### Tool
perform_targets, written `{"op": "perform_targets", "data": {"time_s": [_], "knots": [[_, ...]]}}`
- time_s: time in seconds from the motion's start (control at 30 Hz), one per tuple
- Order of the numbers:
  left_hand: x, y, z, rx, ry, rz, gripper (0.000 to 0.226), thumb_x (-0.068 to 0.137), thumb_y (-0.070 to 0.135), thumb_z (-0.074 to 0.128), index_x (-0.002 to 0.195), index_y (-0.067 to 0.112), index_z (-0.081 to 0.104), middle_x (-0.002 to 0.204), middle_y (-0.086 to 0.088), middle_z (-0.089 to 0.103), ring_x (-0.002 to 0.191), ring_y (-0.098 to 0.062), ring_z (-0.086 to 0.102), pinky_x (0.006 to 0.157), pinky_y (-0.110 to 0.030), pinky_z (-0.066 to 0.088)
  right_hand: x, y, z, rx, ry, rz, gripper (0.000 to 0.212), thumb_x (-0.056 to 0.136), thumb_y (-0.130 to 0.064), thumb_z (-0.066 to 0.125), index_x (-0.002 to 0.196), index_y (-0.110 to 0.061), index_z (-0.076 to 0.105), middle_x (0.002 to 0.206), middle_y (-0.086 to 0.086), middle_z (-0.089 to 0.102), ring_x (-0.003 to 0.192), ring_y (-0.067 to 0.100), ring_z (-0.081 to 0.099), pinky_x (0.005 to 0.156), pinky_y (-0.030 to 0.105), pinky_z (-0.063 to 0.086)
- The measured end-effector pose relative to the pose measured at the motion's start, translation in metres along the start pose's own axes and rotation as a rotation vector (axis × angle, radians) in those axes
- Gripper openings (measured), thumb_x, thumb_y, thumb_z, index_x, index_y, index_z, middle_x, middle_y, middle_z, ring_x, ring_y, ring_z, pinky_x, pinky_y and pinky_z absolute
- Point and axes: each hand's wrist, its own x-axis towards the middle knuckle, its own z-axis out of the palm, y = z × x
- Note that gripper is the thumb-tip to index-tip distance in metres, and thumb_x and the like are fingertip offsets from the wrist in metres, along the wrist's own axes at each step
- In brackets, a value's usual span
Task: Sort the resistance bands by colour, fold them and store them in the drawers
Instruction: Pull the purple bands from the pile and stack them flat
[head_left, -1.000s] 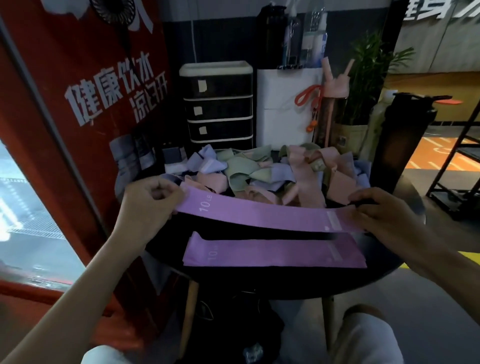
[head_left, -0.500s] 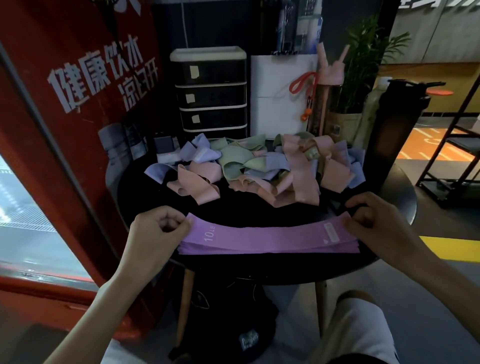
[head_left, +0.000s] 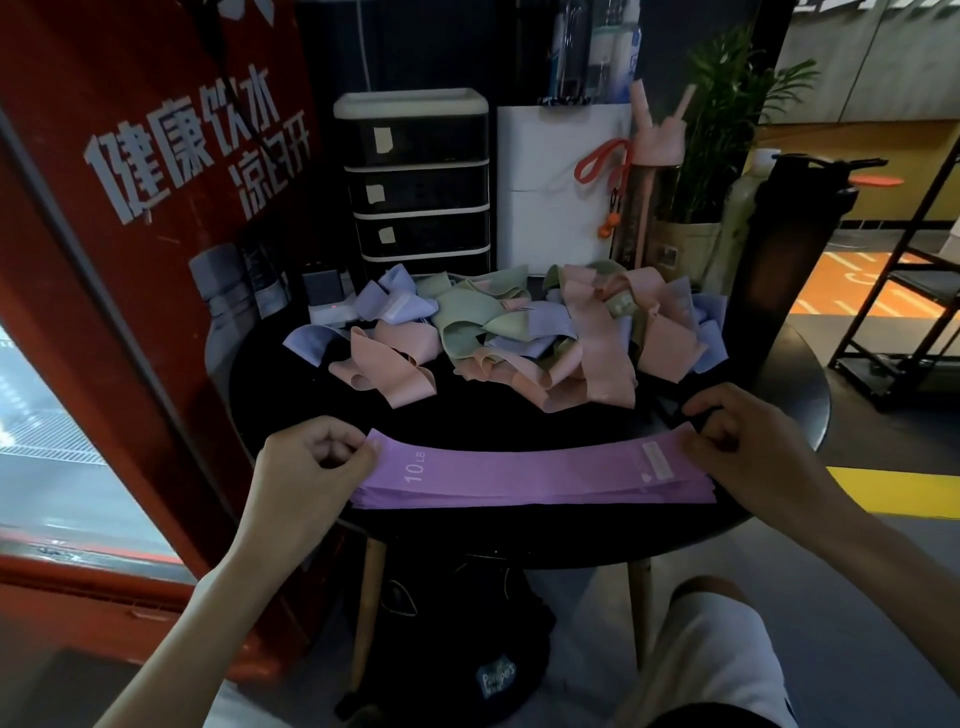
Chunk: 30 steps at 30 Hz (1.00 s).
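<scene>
A flat stack of purple resistance bands (head_left: 530, 475), the top one marked 10 LB, lies along the near edge of the round black table (head_left: 795, 384). My left hand (head_left: 306, 467) pinches the stack's left end. My right hand (head_left: 748, 447) pinches its right end. Behind it spreads a loose pile of pink, green and pale blue bands (head_left: 535, 332). A black drawer unit (head_left: 415, 182) with a white top and small labels stands behind the table; its drawers look shut.
A red vending machine (head_left: 130, 208) stands close on the left. A white box (head_left: 561, 182), a pink bottle (head_left: 654, 171), a potted plant (head_left: 727, 130) and a dark shaker bottle (head_left: 784, 234) stand behind the table. A black bag (head_left: 457, 649) lies under it. A metal rack (head_left: 904, 291) stands at the right.
The purple band held in the air came down onto the one lying on the table. Both hands moved toward me with it and now hold the aligned stack's ends.
</scene>
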Motion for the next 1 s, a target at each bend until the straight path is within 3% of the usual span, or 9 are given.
{"op": "perform_targets", "data": {"time_s": [0.2,0.3,0.4,0.47,0.57,0.7,0.83,1.0], "knots": [[0.001,0.001,-0.001,0.129,-0.027,-0.011,0.016,0.083,0.021,0.078,0.076,0.028,0.067,0.06,-0.004,0.059,0.052,-0.006,0.051,0.055,-0.022,0.042,-0.001,0.007,0.001,-0.054,-0.048,-0.003,0.02,0.086,-0.006,0.069,0.089,-0.022,0.058,0.058,0.004,0.055,0.059,0.013,0.054,0.055,0.014,0.04],[0.005,0.011,-0.005,0.268,-0.035,0.069,0.019,0.081,0.036,0.078,0.092,0.035,0.062,0.088,0.009,0.058,0.079,-0.002,0.055,0.069,-0.016,0.041,0.002,0.006,0.001,-0.101,-0.034,-0.077,0.02,0.085,-0.014,0.071,0.093,-0.027,0.058,0.074,-0.001,0.051,0.067,0.016,0.05,0.061,0.019,0.04],[0.013,0.027,-0.006,0.349,-0.345,0.311,0.043,0.075,0.062,0.068,0.113,0.043,0.06,0.125,0.027,0.052,0.121,0.006,0.044,0.101,-0.021,0.035,0.005,-0.001,-0.005,-0.154,-0.11,-0.237,0.023,0.081,-0.045,0.065,0.101,-0.036,0.063,0.102,-0.015,0.054,0.1,0.015,0.05,0.086,0.039,0.039],[0.018,0.039,0.003,0.499,-0.592,0.402,0.058,0.071,0.074,0.056,0.121,0.046,0.057,0.138,0.027,0.046,0.132,0.005,0.036,0.109,-0.024,0.027,0.007,-0.01,-0.008,-0.177,-0.242,-0.327,0.036,0.072,-0.062,0.056,0.103,-0.045,0.059,0.109,-0.027,0.051,0.115,0.005,0.043,0.098,0.039,0.029],[0.025,0.049,0.023,0.641,-0.754,0.491,0.062,0.071,0.07,0.065,0.126,0.042,0.059,0.135,0.022,0.051,0.127,0.003,0.04,0.103,-0.01,0.02,0.013,-0.022,-0.003,-0.296,-0.4,-0.418,0.054,0.065,-0.075,0.046,0.109,-0.046,0.06,0.112,-0.034,0.048,0.119,-0.008,0.031,0.101,0.029,0.016],[0.03,0.047,0.032,0.545,-0.839,0.388,0.053,0.078,0.049,0.079,0.126,0.042,0.059,0.125,0.025,0.056,0.118,0.006,0.049,0.104,-0.026,0.042,0.021,-0.021,0.006,-0.365,-0.495,-0.448,0.047,0.073,-0.068,0.059,0.115,-0.047,0.056,0.109,-0.038,0.04,0.114,-0.012,0.028,0.097,0.025,0.01],[0.032,0.042,0.034,0.474,-0.851,0.367,0.046,0.079,0.043,0.08,0.121,0.04,0.063,0.118,0.021,0.057,0.113,0.001,0.052,0.098,-0.033,0.047,0.023,-0.019,0.008,-0.321,-0.525,-0.435,0.031,0.079,-0.053,0.069,0.106,-0.049,0.056,0.111,-0.035,0.048,0.113,-0.011,0.036,0.102,0.029,0.016],[0.032,0.039,0.034,0.458,-0.84,0.376,0.043,0.079,0.04,0.081,0.119,0.039,0.065,0.116,0.02,0.057,0.109,0.002,0.052,0.096,-0.031,0.047,0.025,-0.019,0.009,-0.292,-0.581,-0.431,0.026,0.081,-0.05,0.068,0.098,-0.055,0.049,0.11,-0.037,0.046,0.112,-0.014,0.036,0.098,0.022,0.016]]}}
